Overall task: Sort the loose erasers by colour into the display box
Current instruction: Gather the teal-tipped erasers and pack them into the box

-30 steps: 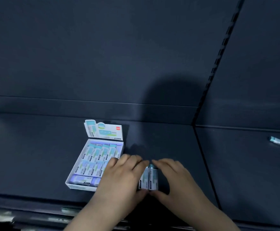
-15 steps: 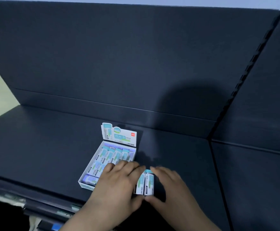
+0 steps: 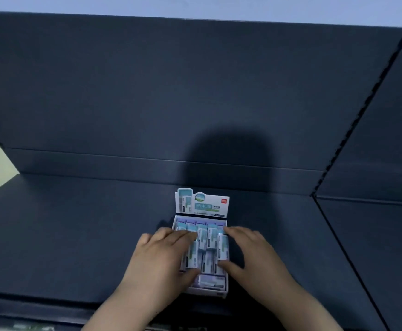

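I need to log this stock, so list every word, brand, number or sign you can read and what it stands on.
Nothing here can be read.
White cardboard header card of the white display box: teal and dark print, blurred.
Small red logo patch at the card's top right corner: too small to read.
White and teal sleeved erasers: dark print, too small to read.

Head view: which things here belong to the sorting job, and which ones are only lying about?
Part of the job: display box; erasers in it; left hand and right hand, each pinching erasers over the box.
Not part of it: dark shelf; back panel; pale wall above.
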Demonstrator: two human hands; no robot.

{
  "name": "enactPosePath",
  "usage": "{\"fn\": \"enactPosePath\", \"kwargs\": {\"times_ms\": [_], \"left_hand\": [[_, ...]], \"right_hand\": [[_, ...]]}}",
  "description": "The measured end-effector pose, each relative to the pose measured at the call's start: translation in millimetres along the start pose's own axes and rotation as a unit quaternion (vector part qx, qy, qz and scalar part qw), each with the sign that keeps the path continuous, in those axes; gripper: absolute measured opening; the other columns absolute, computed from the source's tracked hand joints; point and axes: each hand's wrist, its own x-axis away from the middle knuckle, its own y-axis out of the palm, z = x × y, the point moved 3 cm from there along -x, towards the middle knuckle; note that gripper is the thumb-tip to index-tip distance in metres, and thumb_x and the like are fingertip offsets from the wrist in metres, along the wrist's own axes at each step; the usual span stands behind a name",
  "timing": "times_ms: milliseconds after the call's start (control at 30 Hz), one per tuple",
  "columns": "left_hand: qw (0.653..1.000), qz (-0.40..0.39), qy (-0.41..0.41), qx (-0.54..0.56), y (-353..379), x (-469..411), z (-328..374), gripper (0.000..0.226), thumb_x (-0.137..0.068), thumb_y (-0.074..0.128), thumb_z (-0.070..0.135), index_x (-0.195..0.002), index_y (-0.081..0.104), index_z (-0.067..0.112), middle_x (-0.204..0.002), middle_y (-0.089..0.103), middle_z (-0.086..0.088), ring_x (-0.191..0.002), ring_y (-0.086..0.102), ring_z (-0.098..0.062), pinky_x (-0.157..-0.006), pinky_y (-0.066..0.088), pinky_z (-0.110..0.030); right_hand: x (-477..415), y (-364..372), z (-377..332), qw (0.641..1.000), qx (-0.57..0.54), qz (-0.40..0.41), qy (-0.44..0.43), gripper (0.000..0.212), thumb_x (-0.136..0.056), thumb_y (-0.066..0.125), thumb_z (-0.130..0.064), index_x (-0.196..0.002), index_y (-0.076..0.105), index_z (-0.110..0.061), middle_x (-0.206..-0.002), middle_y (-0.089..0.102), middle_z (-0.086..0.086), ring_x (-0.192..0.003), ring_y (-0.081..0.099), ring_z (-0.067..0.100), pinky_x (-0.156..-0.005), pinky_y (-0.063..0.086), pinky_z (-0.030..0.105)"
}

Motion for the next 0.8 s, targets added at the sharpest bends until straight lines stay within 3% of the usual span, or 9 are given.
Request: {"fn": "enactPosePath", "kwargs": {"times_ms": [367, 433, 467, 567, 800], "left_hand": [[0.996, -0.079, 0.034, -0.03, 4, -14, -34, 0.066, -0.054, 0.042, 0.073, -0.102, 0.067, 0.036, -0.095, 0.066, 0.024, -0.083, 0.064, -0.003, -0.059, 0.05, -0.023], [0.995, -0.088, 0.028, -0.023, -3, -15, -35, 0.069, -0.055, 0.051, 0.075, -0.111, 0.063, 0.037, -0.104, 0.063, 0.023, -0.092, 0.062, -0.005, -0.068, 0.049, -0.026], [0.994, -0.101, 0.031, -0.02, -4, -15, -35, 0.071, -0.06, 0.056, 0.072, -0.121, 0.057, 0.037, -0.116, 0.058, 0.023, -0.105, 0.057, -0.006, -0.079, 0.046, -0.03], [0.994, -0.097, 0.052, -0.014, -6, -16, -34, 0.077, -0.079, 0.054, 0.063, -0.145, 0.022, 0.039, -0.145, 0.028, 0.022, -0.134, 0.024, -0.006, -0.103, 0.022, -0.03], [0.993, -0.088, 0.078, -0.027, -6, -22, -29, 0.077, -0.083, 0.053, 0.059, -0.147, 0.015, 0.038, -0.147, 0.025, 0.022, -0.135, 0.02, -0.006, -0.104, 0.02, -0.029]], "right_hand": [[-13, 15, -11, 0.996, 0.049, -0.002, 0.068, 0.068, -0.084, 0.056, -0.05, -0.141, 0.024, -0.034, -0.146, 0.028, -0.019, -0.132, 0.023, 0.007, -0.107, 0.02, 0.023], [-11, 17, -10, 0.996, 0.049, 0.007, 0.074, 0.07, -0.082, 0.058, -0.051, -0.141, 0.025, -0.035, -0.145, 0.027, -0.019, -0.131, 0.023, 0.005, -0.106, 0.019, 0.021], [-11, 18, -10, 0.996, 0.046, 0.013, 0.078, 0.07, -0.081, 0.058, -0.052, -0.14, 0.026, -0.036, -0.144, 0.028, -0.02, -0.13, 0.023, 0.004, -0.105, 0.02, 0.021], [-8, 16, -12, 0.995, 0.036, 0.035, 0.088, 0.068, -0.08, 0.06, -0.052, -0.139, 0.03, -0.037, -0.142, 0.029, -0.02, -0.129, 0.024, 0.004, -0.105, 0.02, 0.021], [3, 11, -15, 0.993, 0.037, 0.057, 0.096, 0.072, -0.08, 0.06, -0.052, -0.141, 0.027, -0.034, -0.144, 0.029, -0.018, -0.132, 0.023, 0.004, -0.109, 0.018, 0.02]]}}
